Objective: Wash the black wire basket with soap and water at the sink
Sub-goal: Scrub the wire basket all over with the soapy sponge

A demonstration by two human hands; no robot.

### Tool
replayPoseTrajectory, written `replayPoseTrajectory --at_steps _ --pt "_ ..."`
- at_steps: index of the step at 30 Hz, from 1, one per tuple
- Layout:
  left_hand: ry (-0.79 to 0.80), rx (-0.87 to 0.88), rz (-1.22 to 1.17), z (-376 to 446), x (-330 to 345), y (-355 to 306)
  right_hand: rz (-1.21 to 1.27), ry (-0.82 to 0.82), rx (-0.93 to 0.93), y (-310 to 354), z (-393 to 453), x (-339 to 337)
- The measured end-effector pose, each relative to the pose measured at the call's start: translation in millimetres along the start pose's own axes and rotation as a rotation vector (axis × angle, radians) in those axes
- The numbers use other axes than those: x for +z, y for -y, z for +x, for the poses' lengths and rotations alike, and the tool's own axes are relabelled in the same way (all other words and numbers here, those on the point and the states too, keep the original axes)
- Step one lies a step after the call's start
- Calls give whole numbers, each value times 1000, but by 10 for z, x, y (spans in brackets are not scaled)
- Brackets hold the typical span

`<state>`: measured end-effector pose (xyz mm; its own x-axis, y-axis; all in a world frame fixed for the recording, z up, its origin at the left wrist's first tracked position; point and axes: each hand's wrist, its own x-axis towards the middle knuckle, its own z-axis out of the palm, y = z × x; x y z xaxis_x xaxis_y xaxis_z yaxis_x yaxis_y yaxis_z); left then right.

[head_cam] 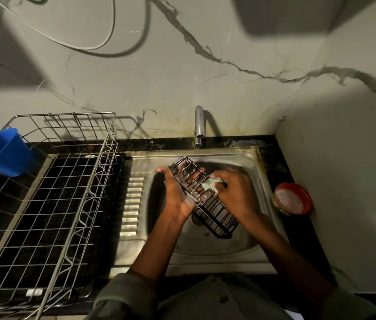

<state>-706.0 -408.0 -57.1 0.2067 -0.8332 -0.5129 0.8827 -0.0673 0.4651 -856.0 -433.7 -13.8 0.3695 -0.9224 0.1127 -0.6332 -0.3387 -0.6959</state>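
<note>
The black wire basket is held over the bowl of the steel sink, clear of the bottom as far as can be judged. Its long axis runs on a diagonal, the far end up near the tap, the near end down toward the person's right side above the drain.

The left hand supports the basket from the left flank and underneath; its fingers reach across under the wires and show through the mesh, thumb on the upper rim, so the hand is wrapped on the basket. The right hand lies against the basket's right side at its upper half, fingers curled tight on a pale green scrub pad, which is pressed to the wires. The right hand is thus the working hand; the unscrubbed lower length lies toward the person from it, along the same diagonal.

Judgement: soaping is in progress, rinse not yet done. No water is seen running from the tap. Lather on wire and skin makes the grip liable to slip.

The sink is set in a dark desk. To the left stands a large wire dish rack with a blue cup hung at its far corner. A red round tub sits right of the sink. Marbled wall behind; light is dim.
</note>
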Motion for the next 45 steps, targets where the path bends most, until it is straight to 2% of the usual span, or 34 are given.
replayPoseTrajectory --at_steps 3,4,7,8,12,16,18,20,22,23,26,27,30,31,34,35,37,40,41,45 --pt "71 -18 -110 66 17 -49 14 139 -111 43 -226 66" --pt "79 -24 -125 84 21 -45 6 112 -85 35 -250 60" --pt "94 -40 -59 54 41 -8 -53 -121 128 -75 -104 -48" --pt "95 -55 -62 32 52 -3 -82 -142 144 -88 -95 -58" --pt "48 -3 -101 53 35 -8 -76 85 41 99 -350 75" --pt "55 33 -65 -2 81 -19 22 106 64 240 -176 123" --pt "61 41 -68 12 39 -72 46 125 -9 319 -73 133" --pt "85 49 -108 11 -47 -158 35 242 -101 290 -93 102" --pt "100 40 -148 9 -129 -228 -14 310 -104 167 -164 31" --pt "90 35 -149 -3 -154 -243 -22 282 -55 97 -175 0" --pt "50 -2 -148 -25 -111 -180 -59 41 91 30 -175 27" --pt "47 -24 -152 -14 -89 -148 -58 16 59 75 -198 79" --pt "91 -55 -170 -9 -20 -120 10 122 -163 152 -302 251" --pt "93 -67 -162 -26 -4 -115 1 110 -157 133 -270 244" --pt "30 -81 -56 -97 20 -77 -50 -71 127 42 -34 51" --pt "21 -88 -34 -102 23 -69 -56 -94 140 15 1 20" --pt "34 -74 -42 -109 72 -81 -31 -33 1 82 -83 63" --pt "35 -69 -88 -87 125 -92 -54 149 -208 130 -311 215" --pt "19 -65 -52 -68 118 -70 -108 127 -187 100 -268 204" --pt "29 -82 103 -108 101 -27 -186 -110 99 7 -46 6"
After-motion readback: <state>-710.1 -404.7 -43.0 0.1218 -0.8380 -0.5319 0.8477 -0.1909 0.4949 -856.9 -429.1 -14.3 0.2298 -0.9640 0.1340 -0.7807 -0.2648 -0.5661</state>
